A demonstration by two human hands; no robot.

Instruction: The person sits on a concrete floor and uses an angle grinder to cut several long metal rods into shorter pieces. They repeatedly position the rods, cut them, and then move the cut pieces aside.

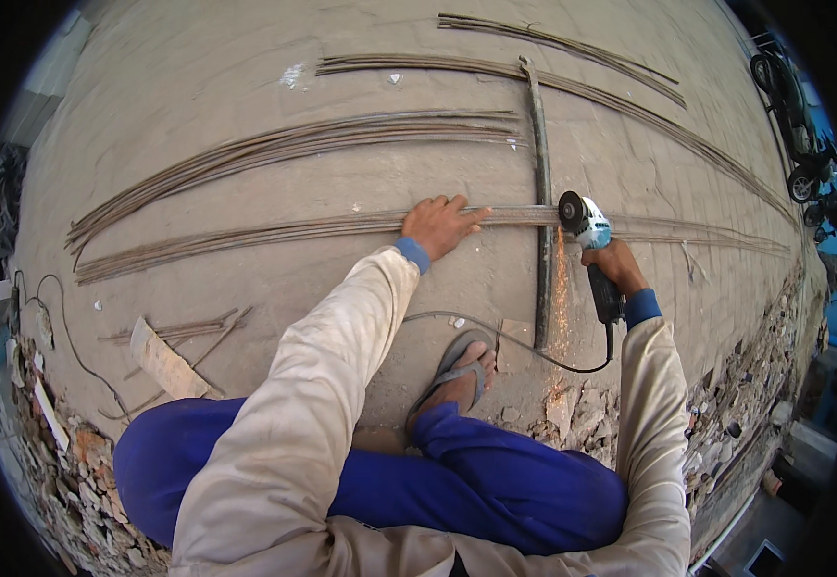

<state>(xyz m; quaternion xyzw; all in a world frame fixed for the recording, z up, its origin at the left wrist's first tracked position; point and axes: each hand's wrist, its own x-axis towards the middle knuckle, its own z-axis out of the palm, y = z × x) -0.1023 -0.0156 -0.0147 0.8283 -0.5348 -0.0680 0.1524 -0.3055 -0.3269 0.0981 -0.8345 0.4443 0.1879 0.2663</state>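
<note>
My right hand (615, 266) is wrapped around the dark body of an angle grinder (592, 227) with a white and teal head. Its dark disc (571, 211) meets a bundle of thin steel rods (332, 229), and orange sparks (560, 288) stream down toward me. To the left of the disc, my left hand (437, 228) is closed over the same bundle, palm down, with one digit stretched along the rods. A dark metal bar (541, 173) runs away from me beneath the rods, just left of the disc. Parts of my left fingers are hidden.
More rod bundles lie farther away (293, 139), (668, 120). The grinder's black cord (514, 337) curves past my sandalled foot (457, 375). Rubble (726, 423) lines the near right, and short rods with a board (163, 361) lie at left. A parked motorbike (793, 115) stands far right.
</note>
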